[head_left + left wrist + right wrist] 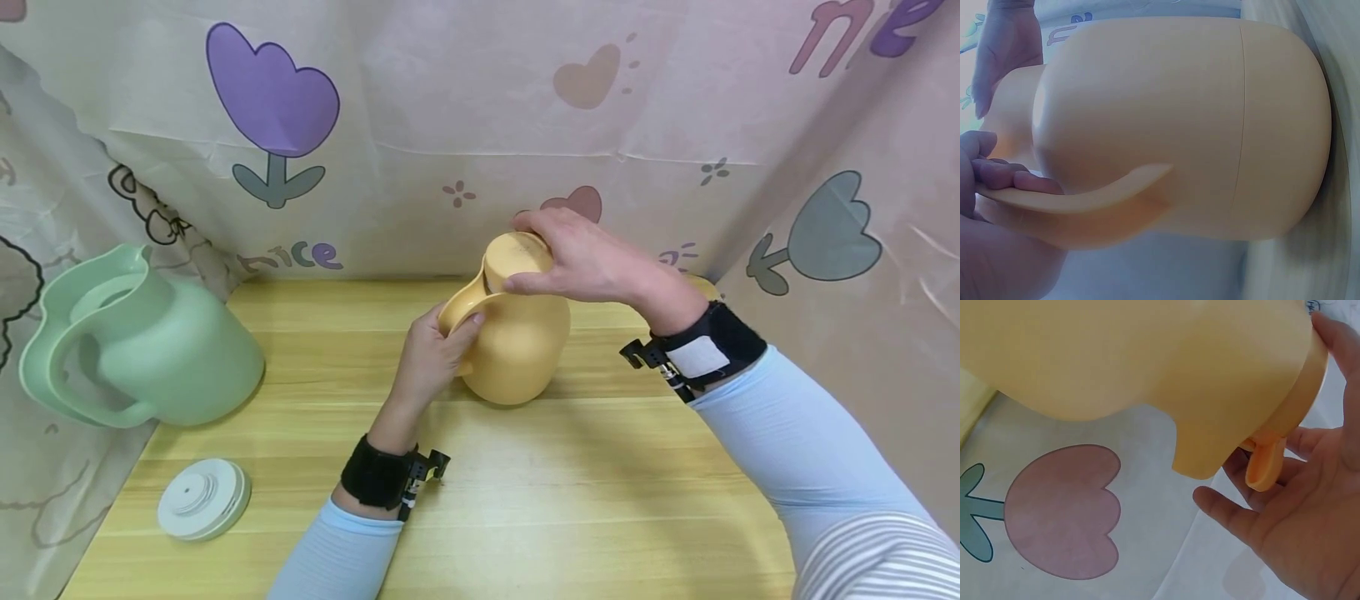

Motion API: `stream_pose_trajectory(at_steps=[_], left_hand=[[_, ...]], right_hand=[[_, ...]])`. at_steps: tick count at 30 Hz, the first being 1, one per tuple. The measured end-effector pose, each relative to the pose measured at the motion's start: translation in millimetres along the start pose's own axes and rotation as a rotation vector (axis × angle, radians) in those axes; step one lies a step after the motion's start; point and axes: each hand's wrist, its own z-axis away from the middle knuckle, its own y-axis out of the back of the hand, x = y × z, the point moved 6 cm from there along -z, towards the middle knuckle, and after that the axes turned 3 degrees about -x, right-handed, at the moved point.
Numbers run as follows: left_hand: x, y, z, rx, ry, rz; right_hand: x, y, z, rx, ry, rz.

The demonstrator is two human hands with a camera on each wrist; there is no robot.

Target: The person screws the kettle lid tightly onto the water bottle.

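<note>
Yellow jug (pixel 521 350): standing on the table (pixel 510 517), near the middle of the head view, its handle (pixel 1104 200) facing lower left.
Left hand (pixel 435 354): wrapping its fingers round the handle, probably steadying the jug.
Right hand (pixel 573 258): pinching the lid (pixel 516 250), thumb on the near edge and fingers reaching the far edge, seemingly to control it from above.
Green jug (pixel 180 350): resting at left, perhaps keeping the middle free; a white disc (pixel 204 498) is lying below it.
Hard to see: the right hand is partly covering the lid, so its seating is staying unclear; a yellow object (pixel 705 287) is mostly hiding behind the right wrist.
</note>
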Motion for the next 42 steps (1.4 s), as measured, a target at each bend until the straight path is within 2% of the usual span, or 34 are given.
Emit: stream_pose_trajectory(at_steps=[6,17,24,29,36,38,42], left_hand=[[-0.7,0.9,-0.4,0.009,-0.006,-0.023],[0.4,0.3,-0.1,0.008,-0.013,-0.016],[0.0,0.3,0.2,0.007,-0.008,-0.02],[0.1,0.7,0.2,0.008,-0.006,-0.022],[0.2,0.4,0.2,0.005,-0.009,-0.028],[0.1,0.5,0.3,0.004,-0.008,-0.03],[0.5,0.1,0.6,0.002,-0.006,-0.023]], right_hand=[[1.0,-0.8,0.9,-0.001,-0.022,0.008],[-4.3,4.8,2.9,-0.095,0.023,-0.016],[-2.8,4.8,0.8,-0.056,-0.004,-0.017],[-2.4,3.7,-0.8,-0.025,-0.027,0.022],[0.8,1.5,0.3,-0.028,-0.083,0.058],[0.7,1.3,1.2,-0.032,-0.078,0.041],[-3.8,2.2,2.5,-0.053,-0.016,-0.008]])
